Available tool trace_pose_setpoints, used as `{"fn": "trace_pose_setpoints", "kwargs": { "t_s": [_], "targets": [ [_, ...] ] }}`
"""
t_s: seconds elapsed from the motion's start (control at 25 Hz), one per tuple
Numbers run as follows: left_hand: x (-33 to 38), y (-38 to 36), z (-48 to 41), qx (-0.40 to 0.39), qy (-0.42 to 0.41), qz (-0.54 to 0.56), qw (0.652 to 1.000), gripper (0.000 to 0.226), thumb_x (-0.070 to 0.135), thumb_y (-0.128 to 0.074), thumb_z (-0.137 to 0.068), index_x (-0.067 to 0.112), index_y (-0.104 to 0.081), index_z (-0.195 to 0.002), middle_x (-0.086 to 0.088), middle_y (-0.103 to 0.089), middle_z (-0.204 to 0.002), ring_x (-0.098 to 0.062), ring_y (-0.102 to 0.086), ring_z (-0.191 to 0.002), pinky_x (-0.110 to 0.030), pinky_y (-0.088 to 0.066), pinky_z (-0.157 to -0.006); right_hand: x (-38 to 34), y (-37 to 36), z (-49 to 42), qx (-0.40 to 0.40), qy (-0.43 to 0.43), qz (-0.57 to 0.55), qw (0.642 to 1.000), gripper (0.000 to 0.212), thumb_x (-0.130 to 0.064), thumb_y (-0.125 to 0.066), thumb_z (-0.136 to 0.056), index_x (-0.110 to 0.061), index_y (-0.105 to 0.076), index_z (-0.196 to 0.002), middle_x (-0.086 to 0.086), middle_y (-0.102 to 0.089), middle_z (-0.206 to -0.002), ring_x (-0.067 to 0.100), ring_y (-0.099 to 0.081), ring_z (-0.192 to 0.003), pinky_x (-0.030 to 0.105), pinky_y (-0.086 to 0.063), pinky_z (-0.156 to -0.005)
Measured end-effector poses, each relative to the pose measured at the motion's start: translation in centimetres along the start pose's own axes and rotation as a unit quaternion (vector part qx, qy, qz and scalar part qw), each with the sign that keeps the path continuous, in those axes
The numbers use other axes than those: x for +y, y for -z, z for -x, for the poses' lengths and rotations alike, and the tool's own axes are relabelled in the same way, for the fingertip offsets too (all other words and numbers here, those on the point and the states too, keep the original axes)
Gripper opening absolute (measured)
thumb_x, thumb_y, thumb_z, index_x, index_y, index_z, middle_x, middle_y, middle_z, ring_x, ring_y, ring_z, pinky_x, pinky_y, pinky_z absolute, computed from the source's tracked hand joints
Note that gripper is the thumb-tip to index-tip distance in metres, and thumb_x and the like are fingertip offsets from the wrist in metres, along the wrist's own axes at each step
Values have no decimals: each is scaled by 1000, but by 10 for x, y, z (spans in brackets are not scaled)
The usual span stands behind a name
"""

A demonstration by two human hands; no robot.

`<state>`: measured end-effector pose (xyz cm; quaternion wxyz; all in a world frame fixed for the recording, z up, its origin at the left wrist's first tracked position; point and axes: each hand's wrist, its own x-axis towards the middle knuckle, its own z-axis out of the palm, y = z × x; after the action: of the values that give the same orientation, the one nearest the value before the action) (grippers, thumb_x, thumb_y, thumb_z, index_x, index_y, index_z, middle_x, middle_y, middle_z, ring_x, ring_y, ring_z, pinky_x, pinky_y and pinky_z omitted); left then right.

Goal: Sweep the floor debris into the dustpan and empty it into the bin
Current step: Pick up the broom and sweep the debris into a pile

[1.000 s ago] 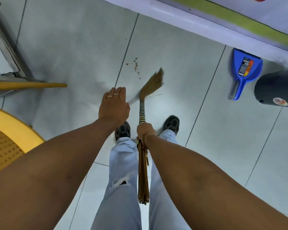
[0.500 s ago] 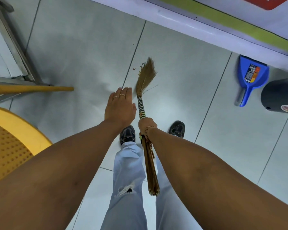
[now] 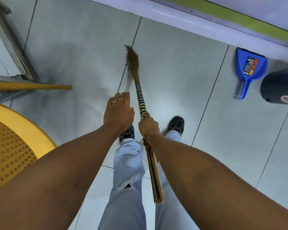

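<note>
Gripping the broom in the clenched right hand, left hand released; debris could be scattered past the dustpan, upper right, if swept hard.

Bright, even light; soft shadows pool on the floor tiles; wide-angle bending and blur at the edges.

Grey tiled floor, yellow perforated chair, white wall base
</note>
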<state>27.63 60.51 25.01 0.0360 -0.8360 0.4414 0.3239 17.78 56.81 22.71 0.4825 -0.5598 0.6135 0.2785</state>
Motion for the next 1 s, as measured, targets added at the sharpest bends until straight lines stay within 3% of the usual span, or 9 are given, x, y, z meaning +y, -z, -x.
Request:
{"fn": "trace_pose_setpoints", "kwargs": {
  "t_s": [0.24, 0.52, 0.72, 0.88, 1.0],
  "targets": [
    [32, 0, 17, -2, -28, -1, 1000, 55, 22, -42, -94, 3, -25, -143, -16, -36, -150, -31, -26, -142, -42, -20, -119, 47, 30, 34, 57, 14, -51, 997, 50, -27, -25, -102, -26, -17, -151, 21, -64, -118, 38, -60, -104, 37, -47, -85],
    [105, 8, 2, -1, -72, -38, 997, 56, 22, -42, -95, 3, -24, -144, -16, -35, -150, -31, -25, -142, -42, -19, -119, 71, 99, 18, 64, 26, -101, 992, 49, -34, -30, -99, -30, -25, -148, 19, -64, -117, 38, -60, -104, 41, -51, -90],
    [191, -1, -21, 12, -74, -42, 996, 55, 22, -47, -93, 2, -29, -141, -18, -41, -146, -33, -32, -139, -43, -25, -117, 109, 182, -4, 57, 32, -106, 992, 44, -39, -41, -96, -20, -39, -136, 16, -65, -111, 28, -55, -84, 32, -43, -72],
    [262, -16, -48, 13, -72, -38, 997, 56, 22, -47, -93, 2, -29, -142, -18, -40, -147, -33, -32, -139, -42, -24, -117, 143, 249, -32, 42, 9, -103, 994, 41, -36, -39, -98, -10, -44, -129, 17, -61, -120, 32, -58, -97, 33, -43, -75],
    [314, -26, -75, 2, -89, -54, 995, 56, 20, -49, -91, 0, -30, -140, -22, -43, -143, -35, -35, -137, -44, -27, -115, 173, 299, -58, 28, -17, -138, 990, 43, -26, -43, -97, -2, -34, -132, 20, -53, -130, 35, -56, -114, 39, -46, -90]
  ]
}}
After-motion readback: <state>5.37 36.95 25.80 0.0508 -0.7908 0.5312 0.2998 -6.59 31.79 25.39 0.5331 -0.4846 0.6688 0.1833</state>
